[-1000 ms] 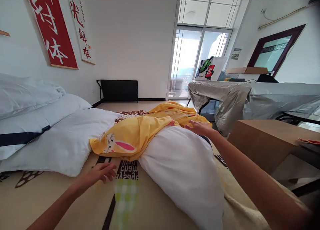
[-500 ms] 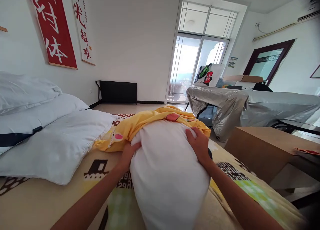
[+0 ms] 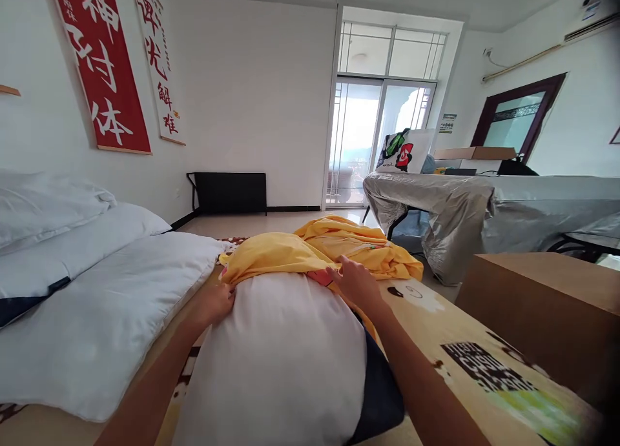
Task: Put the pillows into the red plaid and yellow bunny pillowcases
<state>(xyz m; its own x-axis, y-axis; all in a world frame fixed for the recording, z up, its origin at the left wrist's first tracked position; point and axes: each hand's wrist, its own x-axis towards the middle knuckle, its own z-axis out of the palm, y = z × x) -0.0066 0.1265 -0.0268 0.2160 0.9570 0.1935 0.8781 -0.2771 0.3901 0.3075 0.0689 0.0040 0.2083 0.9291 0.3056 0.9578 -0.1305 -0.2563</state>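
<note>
A plump white pillow with a dark navy side panel lies lengthwise in front of me on the bed. Its far end is inside a yellow printed pillowcase, whose remaining cloth lies bunched beyond it to the right. At the left edge of the opening, my left hand is closed on the yellow cloth beside the pillow; its fingertips are partly hidden. On the other side my right hand pinches the pillowcase rim over the pillow's top right.
Several white pillows lie to the left on the patterned bedspread. A cardboard box stands close on the right. Behind it is a table under a silvery cover, with a white printed bag on top.
The yellow rim now reaches over the pillow's far end, and its loose cloth has shifted right. Both hands have moved left in view. The pillow has turned, showing its navy panel.
</note>
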